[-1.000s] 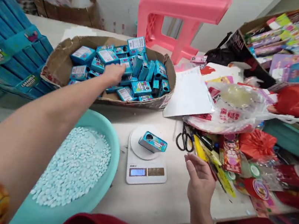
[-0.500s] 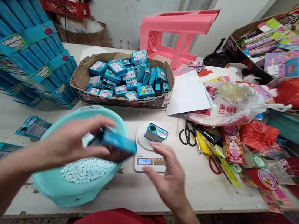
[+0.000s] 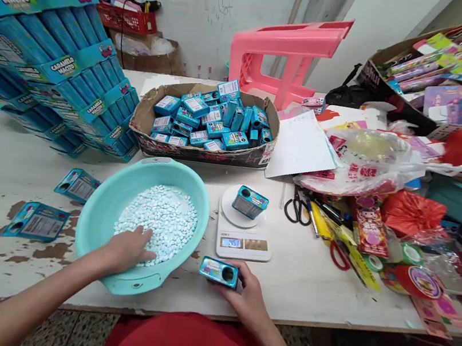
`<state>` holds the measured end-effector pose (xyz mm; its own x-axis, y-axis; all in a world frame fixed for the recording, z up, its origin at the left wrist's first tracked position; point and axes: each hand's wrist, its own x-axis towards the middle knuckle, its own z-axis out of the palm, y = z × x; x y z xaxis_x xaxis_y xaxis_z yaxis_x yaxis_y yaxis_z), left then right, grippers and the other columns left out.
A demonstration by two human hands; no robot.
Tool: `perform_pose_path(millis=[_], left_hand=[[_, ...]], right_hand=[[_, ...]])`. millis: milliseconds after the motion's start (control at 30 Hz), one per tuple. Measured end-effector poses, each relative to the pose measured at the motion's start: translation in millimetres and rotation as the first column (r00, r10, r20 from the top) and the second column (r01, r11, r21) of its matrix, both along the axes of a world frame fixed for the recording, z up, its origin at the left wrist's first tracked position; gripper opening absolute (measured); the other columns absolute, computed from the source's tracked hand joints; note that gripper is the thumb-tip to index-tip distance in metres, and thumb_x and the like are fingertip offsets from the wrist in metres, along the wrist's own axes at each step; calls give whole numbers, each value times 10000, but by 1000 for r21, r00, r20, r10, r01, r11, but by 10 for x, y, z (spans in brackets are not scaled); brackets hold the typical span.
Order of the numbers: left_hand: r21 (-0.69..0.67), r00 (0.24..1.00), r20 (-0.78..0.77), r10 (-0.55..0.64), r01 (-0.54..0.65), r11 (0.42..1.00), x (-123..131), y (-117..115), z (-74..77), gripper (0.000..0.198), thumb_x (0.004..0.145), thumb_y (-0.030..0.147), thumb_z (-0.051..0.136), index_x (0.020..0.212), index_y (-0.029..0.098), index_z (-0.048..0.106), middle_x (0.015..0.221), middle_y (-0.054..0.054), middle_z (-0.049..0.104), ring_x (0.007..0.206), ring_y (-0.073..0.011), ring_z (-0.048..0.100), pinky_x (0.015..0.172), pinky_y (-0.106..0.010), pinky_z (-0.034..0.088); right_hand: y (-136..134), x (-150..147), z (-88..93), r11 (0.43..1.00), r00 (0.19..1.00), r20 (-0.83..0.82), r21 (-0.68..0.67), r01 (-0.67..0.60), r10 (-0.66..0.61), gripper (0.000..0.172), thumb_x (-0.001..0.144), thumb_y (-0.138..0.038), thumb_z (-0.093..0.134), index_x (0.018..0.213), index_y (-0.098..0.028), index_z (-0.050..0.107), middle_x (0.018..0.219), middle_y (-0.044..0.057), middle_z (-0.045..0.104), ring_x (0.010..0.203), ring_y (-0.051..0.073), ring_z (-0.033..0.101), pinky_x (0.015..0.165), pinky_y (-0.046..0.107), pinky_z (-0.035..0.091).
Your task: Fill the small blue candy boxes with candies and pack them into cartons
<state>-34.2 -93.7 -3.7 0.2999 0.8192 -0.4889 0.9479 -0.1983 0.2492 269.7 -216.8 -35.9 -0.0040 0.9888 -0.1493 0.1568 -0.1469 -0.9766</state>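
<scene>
My left hand (image 3: 129,249) reaches into a turquoise basin (image 3: 93,204) of small pale-blue candies (image 3: 163,218), fingers apart and touching them; the fingertips are partly hidden. My right hand (image 3: 247,298) grips one end of a small blue candy box (image 3: 218,272), its round dark hole facing up, at the table's front. Behind it, another blue candy box (image 3: 251,202) stands on the round plate of a white digital scale (image 3: 263,251), whose display is lit. Left of the basin lie two more blue boxes, one nearer (image 3: 37,220) and one farther (image 3: 77,185).
A cardboard tray (image 3: 199,154) full of blue boxes stands behind the basin. Stacked display cartons (image 3: 65,64) rise at the left. Scissors (image 3: 299,206), pens, tape and plastic bags (image 3: 356,163) crowd the right side. A pink stool (image 3: 285,39) lies at the back.
The blue box has passed from my left hand above the basin to my right hand in front of the scale. My left hand has gone down into the candies. The view has shifted slightly.
</scene>
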Motion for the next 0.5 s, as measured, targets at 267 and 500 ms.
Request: perform_pose_path(millis=[267, 500], left_hand=[[-387, 717, 544, 437, -248, 888, 213, 70, 176, 265, 736, 466, 596, 780, 205, 579, 639, 0, 543, 498, -132, 465, 448, -221, 331], [-844, -238, 524, 818, -270, 463, 216, 186, 206, 263, 775, 402, 582, 682, 175, 488, 509, 39, 439, 348, -40, 307, 330, -150, 203]], right_hand=[[577, 403, 101, 847, 890, 83, 359, 393, -448, 539, 706, -360, 708, 1187, -221, 509, 1233, 109, 532, 1127, 261, 527, 933, 429, 446], [1395, 398, 421, 885, 906, 153, 331, 328, -394, 437, 689, -428, 714, 1036, -186, 603, 951, 59, 646, 824, 210, 605, 783, 372, 485]])
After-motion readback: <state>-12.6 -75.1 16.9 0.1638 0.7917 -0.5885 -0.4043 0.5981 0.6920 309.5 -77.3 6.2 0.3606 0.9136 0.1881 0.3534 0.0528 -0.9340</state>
